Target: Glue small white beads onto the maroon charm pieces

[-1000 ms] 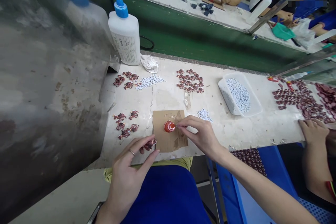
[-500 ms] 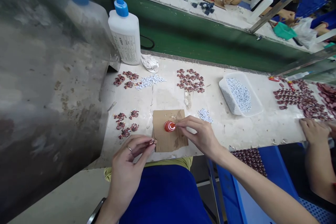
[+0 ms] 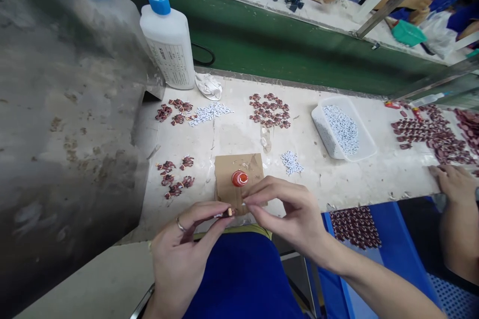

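Observation:
My left hand (image 3: 190, 244), a ring on one finger, pinches a small dark brown figure part (image 3: 226, 213) with a pale orange end. Close on its right, my right hand (image 3: 288, 212) has thumb and fingertips closed on a tiny white piece (image 3: 244, 203), whose exact kind is too small to make out. Just beyond both hands a small red cup (image 3: 239, 178) with wet-looking red contents stands on a brown cardboard square (image 3: 223, 169). Loose white pieces with dark marks (image 3: 292, 162) lie in a small pile right of the cardboard.
Brown figure parts (image 3: 269, 110) lie in groups. A white bottle with a blue nozzle (image 3: 168, 45) stands back left by a crumpled cloth (image 3: 208, 85). A clear tub (image 3: 364, 147) holds white pieces. At right rests another person's hand (image 3: 454, 184), near more brown parts (image 3: 415, 132).
My right hand has drawn back from the red cup toward me, with a tiny white piece now showing at its fingertips. My left hand has shifted right with the brown part, closer to it.

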Available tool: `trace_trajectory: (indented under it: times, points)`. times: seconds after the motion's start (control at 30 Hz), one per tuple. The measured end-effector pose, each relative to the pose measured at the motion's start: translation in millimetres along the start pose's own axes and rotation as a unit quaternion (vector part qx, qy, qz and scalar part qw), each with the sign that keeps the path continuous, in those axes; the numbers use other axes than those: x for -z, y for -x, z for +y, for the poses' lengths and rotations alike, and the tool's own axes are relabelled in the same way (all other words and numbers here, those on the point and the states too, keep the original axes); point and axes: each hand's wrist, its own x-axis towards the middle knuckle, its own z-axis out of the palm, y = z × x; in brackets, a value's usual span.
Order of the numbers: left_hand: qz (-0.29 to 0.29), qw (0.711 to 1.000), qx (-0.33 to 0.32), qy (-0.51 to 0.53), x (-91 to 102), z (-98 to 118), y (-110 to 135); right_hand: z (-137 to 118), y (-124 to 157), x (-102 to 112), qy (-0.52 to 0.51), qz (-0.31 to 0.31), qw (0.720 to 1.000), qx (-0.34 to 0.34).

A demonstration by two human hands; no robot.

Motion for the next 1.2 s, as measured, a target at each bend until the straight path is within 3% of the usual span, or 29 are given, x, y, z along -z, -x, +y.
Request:
trace_trajectory:
  times: [0.17,0.57,0.7,0.83,0.97,1.07,1.2]
  points:
    - [-0.026,0.999,-0.028,0.004,1.2,0,1,-6,3,-3,0.006,-0.025,1.0,0.0]
    - [-0.014,1.0,-0.027,-0.001,-1.1,-3,0,-4,3,-3,0.041,-0.056,0.998,0.011]
    - [-0.002,1.0,-0.019,-0.01,-3.6,-3,3,-5,7,-3,0.126,-0.063,0.987,0.078]
    - [0.014,1.0,0.003,0.019,-7.7,-3,3,-8,12,0,0.262,-0.078,0.945,0.182]
    - [0.018,0.999,0.03,0.042,-9.9,-1,0,-9,14,3,0.28,-0.091,0.931,0.215]
    - [0.03,0.998,0.042,0.048,-11.8,3,-4,-9,13,3,0.246,-0.057,0.954,0.16]
    - [0.031,0.997,0.048,0.053,-13.8,4,-5,-8,8,-1,0.089,-0.031,0.996,0.005]
